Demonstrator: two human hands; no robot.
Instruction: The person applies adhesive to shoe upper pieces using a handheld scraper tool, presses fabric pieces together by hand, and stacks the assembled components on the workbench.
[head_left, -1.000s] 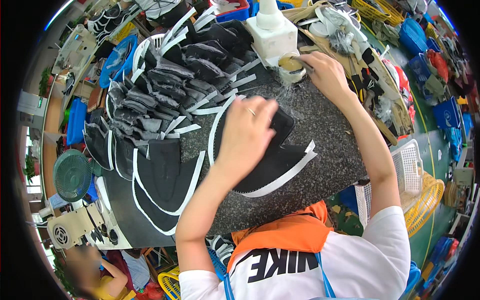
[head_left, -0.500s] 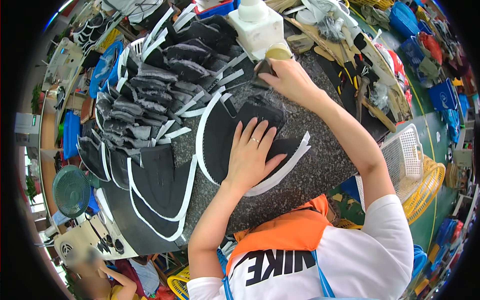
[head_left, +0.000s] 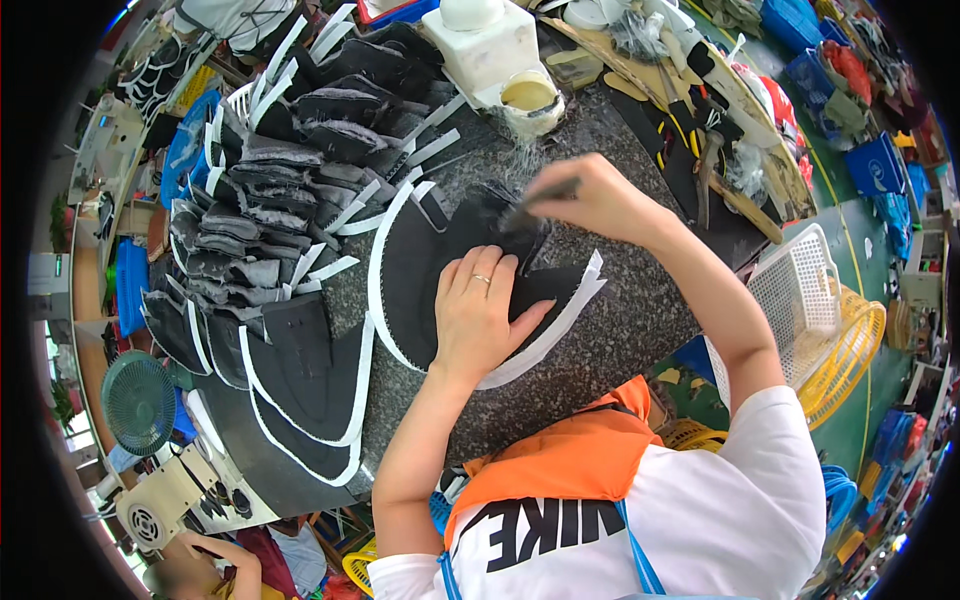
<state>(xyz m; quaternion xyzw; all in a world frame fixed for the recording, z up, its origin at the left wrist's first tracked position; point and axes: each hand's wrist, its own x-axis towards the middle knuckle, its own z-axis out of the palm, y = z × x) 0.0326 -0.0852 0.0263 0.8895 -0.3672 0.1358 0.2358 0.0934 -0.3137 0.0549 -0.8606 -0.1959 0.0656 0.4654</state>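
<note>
A black curved shoe-upper piece (head_left: 410, 262) with white edging lies on the speckled dark worktop (head_left: 620, 330). Across its middle my left hand (head_left: 472, 318) lies flat with fingers stretched, and a ring shows on one finger. My right hand (head_left: 605, 205) is closed round a dark brush (head_left: 522, 210), blurred by motion. The brush end is at the piece's upper dark part, just beyond my left fingertips; whether it touches is hard to tell. Behind it stands a white square glue bottle (head_left: 480, 55) with a round open spout (head_left: 530, 95) holding something yellowish, strings of residue below.
To the left, a stack of similar black pieces (head_left: 270, 195) overlaps in rows, white strips sticking out. Hammer and other tools (head_left: 708, 170) lie at the right edge. White (head_left: 790, 290) and yellow baskets (head_left: 850, 345) stand beyond. A green fan (head_left: 140, 390) and another person (head_left: 215, 570) are at lower left.
My right hand has brought the brush from the glue bottle's spout down to the black piece. My left hand still lies on the piece. The whole view has shifted slightly.
</note>
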